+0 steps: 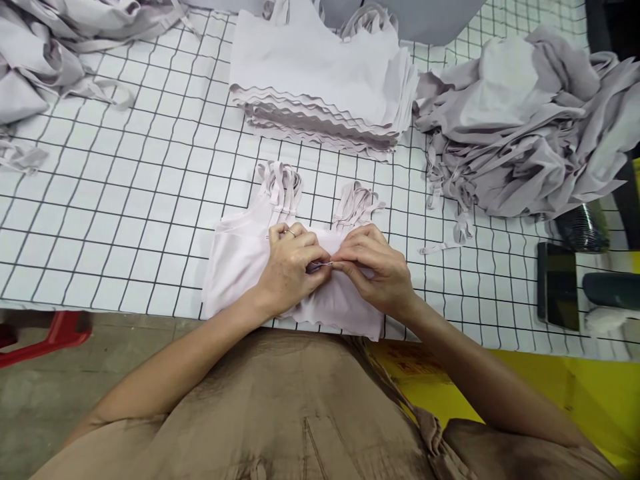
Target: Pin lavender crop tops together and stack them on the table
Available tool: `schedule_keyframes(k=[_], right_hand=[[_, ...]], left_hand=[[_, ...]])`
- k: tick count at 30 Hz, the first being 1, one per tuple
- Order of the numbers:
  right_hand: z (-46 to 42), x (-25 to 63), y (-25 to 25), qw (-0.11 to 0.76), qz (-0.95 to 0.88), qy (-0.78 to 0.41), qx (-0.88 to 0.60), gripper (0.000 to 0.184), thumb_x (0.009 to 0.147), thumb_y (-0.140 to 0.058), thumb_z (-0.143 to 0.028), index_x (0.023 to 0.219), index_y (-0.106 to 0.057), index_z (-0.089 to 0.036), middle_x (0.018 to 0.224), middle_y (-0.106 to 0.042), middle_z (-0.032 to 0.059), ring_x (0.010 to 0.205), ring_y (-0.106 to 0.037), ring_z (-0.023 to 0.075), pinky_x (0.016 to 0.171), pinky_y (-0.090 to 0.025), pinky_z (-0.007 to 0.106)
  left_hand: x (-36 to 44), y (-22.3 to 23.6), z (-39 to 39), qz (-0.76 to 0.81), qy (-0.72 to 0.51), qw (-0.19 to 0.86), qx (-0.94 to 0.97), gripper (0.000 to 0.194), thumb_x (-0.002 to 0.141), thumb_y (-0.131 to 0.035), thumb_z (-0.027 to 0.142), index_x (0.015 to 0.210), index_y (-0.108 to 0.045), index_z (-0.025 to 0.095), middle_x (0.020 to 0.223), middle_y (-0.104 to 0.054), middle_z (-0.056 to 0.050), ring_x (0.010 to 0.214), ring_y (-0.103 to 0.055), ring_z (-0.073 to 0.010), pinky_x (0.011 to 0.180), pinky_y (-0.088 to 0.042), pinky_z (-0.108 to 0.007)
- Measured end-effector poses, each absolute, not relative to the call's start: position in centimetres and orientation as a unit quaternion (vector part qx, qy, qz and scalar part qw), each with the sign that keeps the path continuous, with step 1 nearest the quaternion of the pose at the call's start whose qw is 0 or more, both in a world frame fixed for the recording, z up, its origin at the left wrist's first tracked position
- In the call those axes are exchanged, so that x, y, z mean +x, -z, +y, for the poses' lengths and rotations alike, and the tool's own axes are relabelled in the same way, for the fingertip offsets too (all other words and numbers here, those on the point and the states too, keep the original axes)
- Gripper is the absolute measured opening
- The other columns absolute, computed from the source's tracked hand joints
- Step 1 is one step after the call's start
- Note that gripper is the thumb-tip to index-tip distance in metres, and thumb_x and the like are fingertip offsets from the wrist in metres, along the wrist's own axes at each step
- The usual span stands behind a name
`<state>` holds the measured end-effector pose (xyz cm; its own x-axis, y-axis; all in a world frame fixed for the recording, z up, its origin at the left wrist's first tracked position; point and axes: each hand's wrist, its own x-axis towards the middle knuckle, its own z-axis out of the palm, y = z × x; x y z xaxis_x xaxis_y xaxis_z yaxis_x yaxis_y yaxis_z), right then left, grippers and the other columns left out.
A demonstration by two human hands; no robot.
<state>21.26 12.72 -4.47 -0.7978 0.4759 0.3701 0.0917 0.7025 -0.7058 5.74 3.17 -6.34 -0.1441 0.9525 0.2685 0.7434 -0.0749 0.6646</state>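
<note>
A pale pink strappy top [235, 260] lies flat in front of me at the table's near edge. Its thin straps [280, 183] are gathered in two looped bunches at its upper edge. Over the middle of the top, my left hand [295, 263] is closed, with a ring on one finger, pinching a thin whitish bit of fabric or thread. The fingertips of my right hand [375, 270] meet it there, pinched on the same thin bit. Exactly what lies between the fingertips is too small to make out.
A neat stack of similar tops [320, 73] lies beyond my hands. A loose heap of tops [540, 120] is at the right, more garments [45, 53] at the far left. A phone [557, 287] rests on the grid-patterned tablecloth [125, 233]. A red stool [60, 337] stands below left.
</note>
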Motion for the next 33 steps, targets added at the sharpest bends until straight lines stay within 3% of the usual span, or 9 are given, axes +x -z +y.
schedule_keyframes(k=[33], right_hand=[[12.71, 21.35, 4.91, 0.293, -0.884, -0.326, -0.162, 0.012, 0.090, -0.063, -0.012, 0.086, -0.069, -0.021, 0.076, -0.066, 0.0036, 0.083, -0.056, 0.0200, 0.072, -0.051, 0.038]], left_hand=[[5.62, 6.48, 3.13, 0.655, -0.377, 0.142, 0.639, 0.019, 0.085, -0.069, 0.021, 0.066, -0.067, 0.020, 0.064, -0.060, 0.003, 0.075, -0.050, -0.0165, 0.090, -0.026, -0.041]])
